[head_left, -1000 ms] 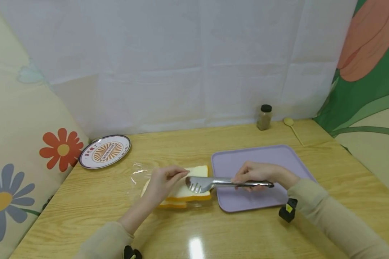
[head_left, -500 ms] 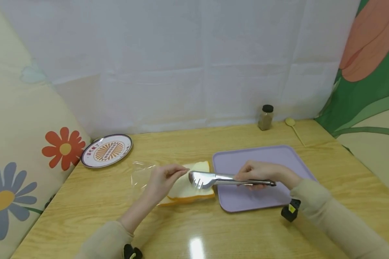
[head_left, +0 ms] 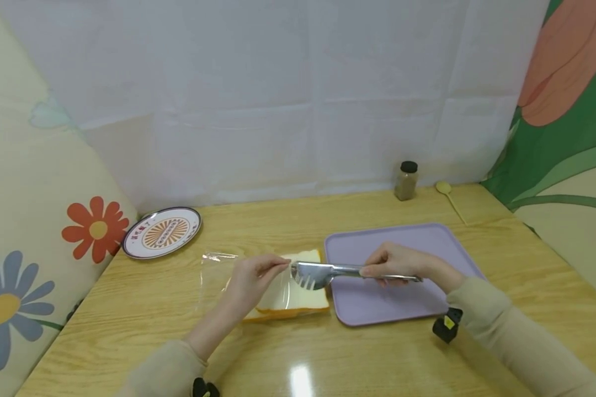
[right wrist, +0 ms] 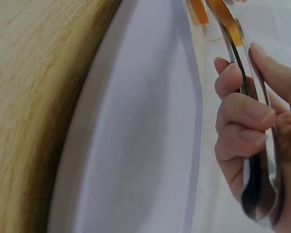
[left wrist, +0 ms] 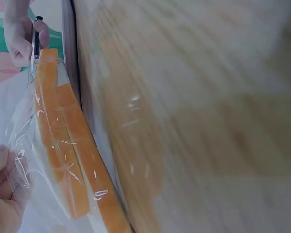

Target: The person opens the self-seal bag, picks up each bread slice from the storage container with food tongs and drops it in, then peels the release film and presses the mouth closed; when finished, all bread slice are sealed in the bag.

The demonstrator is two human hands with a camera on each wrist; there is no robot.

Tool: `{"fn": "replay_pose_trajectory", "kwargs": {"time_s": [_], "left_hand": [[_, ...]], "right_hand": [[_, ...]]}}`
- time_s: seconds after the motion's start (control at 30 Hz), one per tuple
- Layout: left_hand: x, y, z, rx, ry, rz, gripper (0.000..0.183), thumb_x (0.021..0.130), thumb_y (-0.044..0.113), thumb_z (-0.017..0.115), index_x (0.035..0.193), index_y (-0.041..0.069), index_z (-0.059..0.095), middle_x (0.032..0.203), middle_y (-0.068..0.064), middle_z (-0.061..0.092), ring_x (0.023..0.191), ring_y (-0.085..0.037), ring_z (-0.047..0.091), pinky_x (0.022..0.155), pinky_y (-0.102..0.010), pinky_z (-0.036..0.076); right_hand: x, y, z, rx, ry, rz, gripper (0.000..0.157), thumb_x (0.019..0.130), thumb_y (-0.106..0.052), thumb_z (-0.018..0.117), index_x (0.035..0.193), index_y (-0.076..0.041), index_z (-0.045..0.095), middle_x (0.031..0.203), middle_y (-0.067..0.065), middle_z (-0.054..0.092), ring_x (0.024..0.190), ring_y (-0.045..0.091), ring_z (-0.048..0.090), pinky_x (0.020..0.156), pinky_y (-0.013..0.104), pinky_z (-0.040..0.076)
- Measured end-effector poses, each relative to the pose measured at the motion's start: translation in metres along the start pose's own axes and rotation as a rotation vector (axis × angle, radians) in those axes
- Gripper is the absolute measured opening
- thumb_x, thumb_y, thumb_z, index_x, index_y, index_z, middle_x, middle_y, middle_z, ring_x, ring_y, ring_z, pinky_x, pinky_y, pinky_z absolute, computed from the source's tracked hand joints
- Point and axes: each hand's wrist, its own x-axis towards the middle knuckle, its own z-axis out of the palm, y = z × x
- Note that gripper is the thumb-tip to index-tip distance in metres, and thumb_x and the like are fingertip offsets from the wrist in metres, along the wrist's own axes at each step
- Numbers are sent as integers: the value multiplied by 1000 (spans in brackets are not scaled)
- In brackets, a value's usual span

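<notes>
In the head view my left hand [head_left: 250, 278] pinches the edge of a clear plastic bag [head_left: 214, 274] between thumb and fingertips. Two thick bread slices [head_left: 300, 300] with orange crusts lie stacked in the bag at table height; the left wrist view shows their crust edges [left wrist: 63, 145] through the film. My right hand [head_left: 396, 263] grips metal tongs [head_left: 345, 271], fingers wrapped around both arms in the right wrist view. The broad slotted head of the tongs overlaps the right part of the upper slice, near my left fingertips. My left hand hides part of the bread.
A lilac tray [head_left: 377, 311] lies right of the bread, beneath my right hand. Back left, a patterned plate [head_left: 164, 234] sits at the table edge. A black-capped jar [head_left: 406, 183] and a yellow spoon [head_left: 445, 189] lie toward the back right, before a white cloth.
The tongs' head has shifted slightly right and up. The upper slice has edged right toward the tray, and the bag's film now lies over more of it. My left hand has barely moved.
</notes>
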Motion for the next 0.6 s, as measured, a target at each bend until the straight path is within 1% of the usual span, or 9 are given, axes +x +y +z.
{"fn": "replay_pose_trajectory", "kwargs": {"time_s": [0.1,0.23,0.33,0.43,0.53,0.6], "left_hand": [[-1,0,2,-3,24,23,10,79,-1,71,86,4,74,82,-7,74,75,-17,70,66,-21,57],[0,1,4,-33,27,31,9,78,-1,71,85,5,74,81,-6,74,73,-14,69,64,-19,56],[0,2,5,-43,8,4,7,79,0,71,83,5,74,81,-5,74,73,-12,69,64,-19,56],[0,3,4,-25,-10,-38,7,80,2,70,85,6,74,82,-5,74,73,-11,68,64,-20,56],[1,3,1,-18,-9,-76,8,82,2,69,87,6,74,84,-5,74,75,-12,69,65,-20,56],[2,2,-1,-23,0,-83,8,82,1,69,87,5,74,83,-6,74,75,-13,69,65,-20,57]], "right_hand": [[0,-1,0,-1,5,-8,33,93,-30,59,80,-1,69,56,2,54,37,7,39,35,20,33],[3,-5,1,2,7,10,31,92,-32,60,85,-5,72,55,1,56,37,7,39,35,19,33],[4,-9,3,7,3,27,30,92,-32,61,85,-5,72,54,0,56,36,7,39,35,19,33],[4,-9,4,22,-7,35,31,92,-31,60,84,-3,72,53,-1,56,35,6,39,34,19,33],[2,-4,5,57,-27,44,34,93,-31,59,83,-1,71,53,-1,57,35,6,40,35,19,33],[0,1,6,90,-44,54,35,93,-31,58,84,0,70,54,-1,57,36,6,40,35,18,33]]}}
